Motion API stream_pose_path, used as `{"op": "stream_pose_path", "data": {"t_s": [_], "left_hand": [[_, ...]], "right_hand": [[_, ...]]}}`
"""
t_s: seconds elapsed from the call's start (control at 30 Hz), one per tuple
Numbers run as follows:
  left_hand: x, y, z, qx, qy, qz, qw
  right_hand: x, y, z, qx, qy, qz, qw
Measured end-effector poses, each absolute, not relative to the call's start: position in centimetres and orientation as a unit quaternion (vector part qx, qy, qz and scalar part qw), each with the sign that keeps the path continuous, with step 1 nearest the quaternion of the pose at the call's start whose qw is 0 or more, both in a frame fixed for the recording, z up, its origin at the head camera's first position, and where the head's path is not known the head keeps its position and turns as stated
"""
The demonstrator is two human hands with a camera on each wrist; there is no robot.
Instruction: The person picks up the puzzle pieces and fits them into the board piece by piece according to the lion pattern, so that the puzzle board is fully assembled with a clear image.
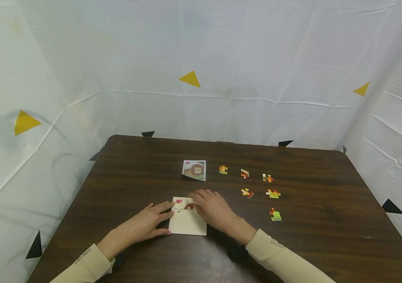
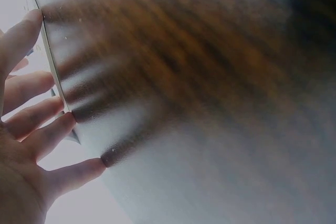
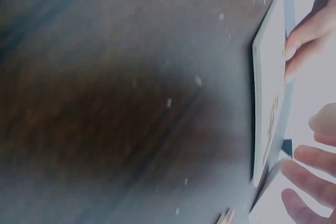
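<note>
In the head view, a pale square board [image 1: 188, 226] lies on the dark brown desk [image 1: 140, 169], in the lower middle of the frame. Along its upper edge there are puzzle pieces [image 1: 188, 206], which show a pink flower and some brown colour.

The left hand [image 1: 149, 222] touches the left edge of the board; its fingers are spread and rather straight, and they are not clenched. The right hand [image 1: 215, 208] is over the upper right corner of the board and covers it partly. In the right wrist view its fingers [image 3: 310, 179] are apart and slightly bent, and I see nothing grasped between them.

Above the board, near the centre of the frame, lies a picture card [image 1: 194, 169] with a lion. To the right of the card and of the board, six loose pieces [image 1: 273, 194] lie separately. Behind the desk hangs a white sheet [image 1: 243, 51] with yellow triangles [image 1: 191, 79].
</note>
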State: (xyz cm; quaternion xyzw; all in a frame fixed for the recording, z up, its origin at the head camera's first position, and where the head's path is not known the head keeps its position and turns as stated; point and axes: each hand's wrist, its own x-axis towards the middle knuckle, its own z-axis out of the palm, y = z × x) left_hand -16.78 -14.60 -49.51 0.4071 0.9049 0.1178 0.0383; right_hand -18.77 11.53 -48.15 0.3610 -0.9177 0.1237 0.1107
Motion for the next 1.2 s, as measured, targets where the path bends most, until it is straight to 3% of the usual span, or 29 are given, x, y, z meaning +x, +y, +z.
{"op": "stream_pose_path", "data": {"t_s": [0.57,1.2], "left_hand": [[-16.8,-14.4,-49.6,0.402,0.907,0.117,0.046],[-17.0,-14.4,-49.6,0.407,0.905,0.118,0.04]], "right_hand": [[-20.0,15.1,-47.8,0.326,-0.913,0.163,0.184],[-20.7,19.4,-47.6,0.263,-0.929,0.159,0.208]]}}
